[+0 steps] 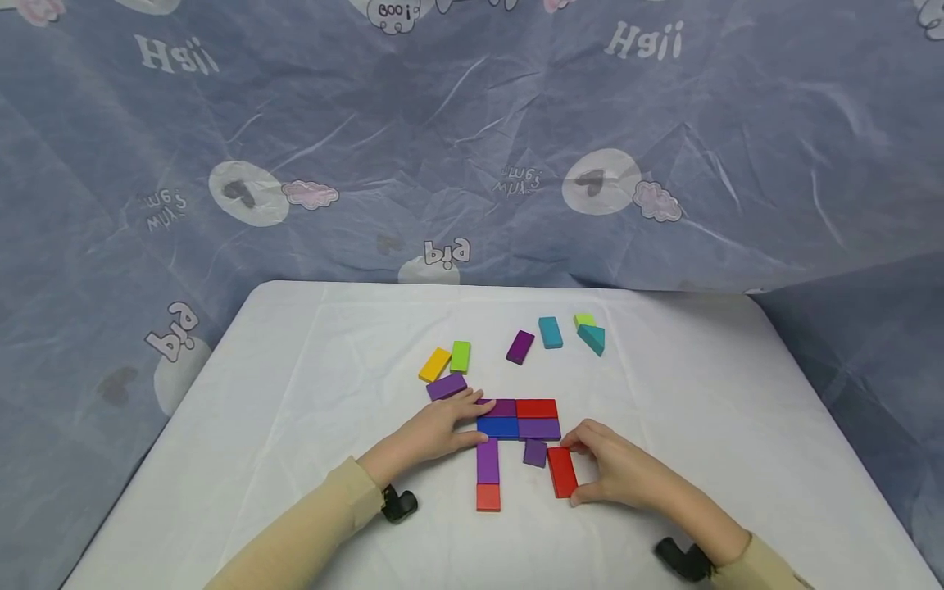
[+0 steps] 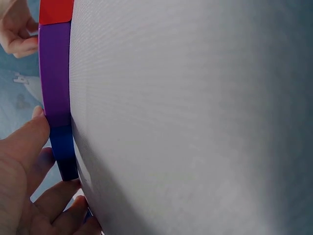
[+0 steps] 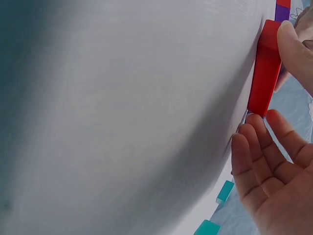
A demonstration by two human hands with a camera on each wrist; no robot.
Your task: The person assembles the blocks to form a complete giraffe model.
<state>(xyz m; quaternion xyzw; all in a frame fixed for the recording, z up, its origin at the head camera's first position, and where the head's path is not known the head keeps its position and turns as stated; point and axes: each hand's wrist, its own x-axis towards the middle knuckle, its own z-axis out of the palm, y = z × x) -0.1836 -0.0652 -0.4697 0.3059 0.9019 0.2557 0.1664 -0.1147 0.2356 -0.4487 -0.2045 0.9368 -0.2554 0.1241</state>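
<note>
Flat coloured blocks form a figure on the white table. Its upper part joins a dark purple block (image 1: 503,408), a red block (image 1: 536,408), a blue block (image 1: 497,428) and a violet block (image 1: 540,429). Below them hang a purple block (image 1: 487,460) with a red-orange square (image 1: 488,497), and a small purple square (image 1: 534,453). My left hand (image 1: 441,423) rests on the figure's left end, fingertips on the dark purple block and thumb beside the blue one. Between thumb and fingers, my right hand (image 1: 619,467) pinches a red rectangular block (image 3: 265,73) by its two ends, just right of the small square.
Beyond the figure lie loose blocks: yellow (image 1: 435,365), green (image 1: 460,356), purple (image 1: 446,387), dark purple (image 1: 519,347) and teal (image 1: 550,333). A teal triangle (image 1: 592,338) touches a lime block (image 1: 584,319). A patterned blue-grey cloth (image 1: 472,147) hangs behind the table (image 1: 295,352).
</note>
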